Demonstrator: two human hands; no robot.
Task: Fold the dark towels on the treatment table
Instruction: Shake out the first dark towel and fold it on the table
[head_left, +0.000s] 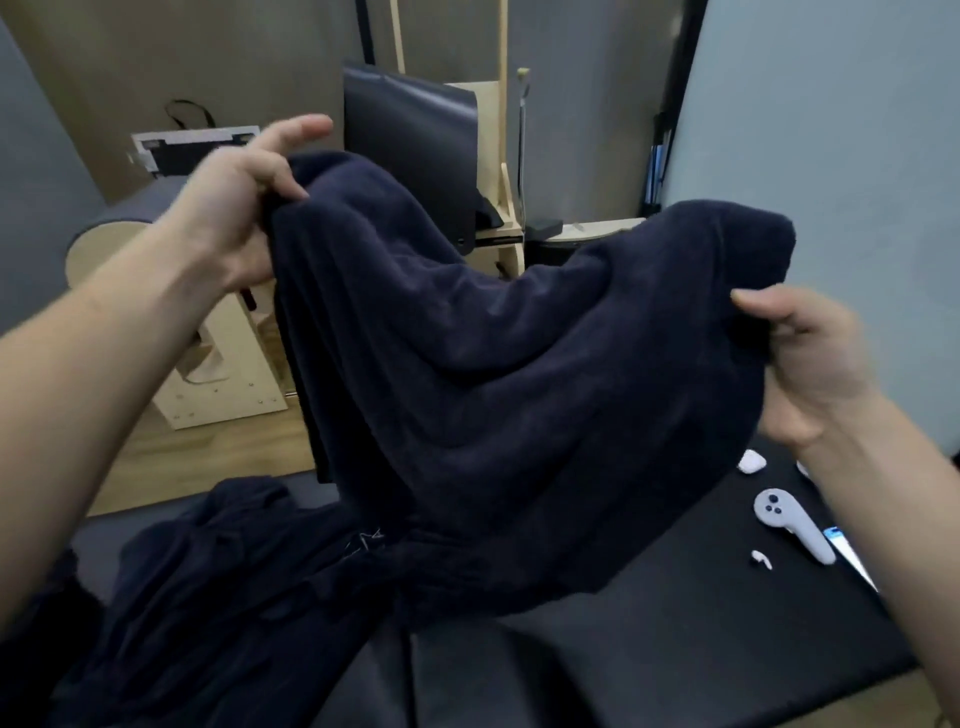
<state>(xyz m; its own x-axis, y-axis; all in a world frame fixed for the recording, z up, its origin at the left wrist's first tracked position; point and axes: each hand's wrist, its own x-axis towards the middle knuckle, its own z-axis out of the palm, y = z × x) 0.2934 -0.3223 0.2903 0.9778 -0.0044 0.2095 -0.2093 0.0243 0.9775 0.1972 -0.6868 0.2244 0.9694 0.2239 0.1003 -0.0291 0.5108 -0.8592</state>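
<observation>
Above the black treatment table (675, 649) — wooden floor (208, 467) beyond at left — the left hand (244, 208) and right hand (810, 364) each pinch one dark towel (493, 364) mid-frame, with a crumpled heap (234, 597) lower left and one controller (789, 525), one earbud (759, 558) lower right.

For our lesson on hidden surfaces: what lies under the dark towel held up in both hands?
Below the held towel, its lower edge drapes onto a heap of more dark towels on the black treatment table. The tabletop beneath them is covered, unseen.
</observation>
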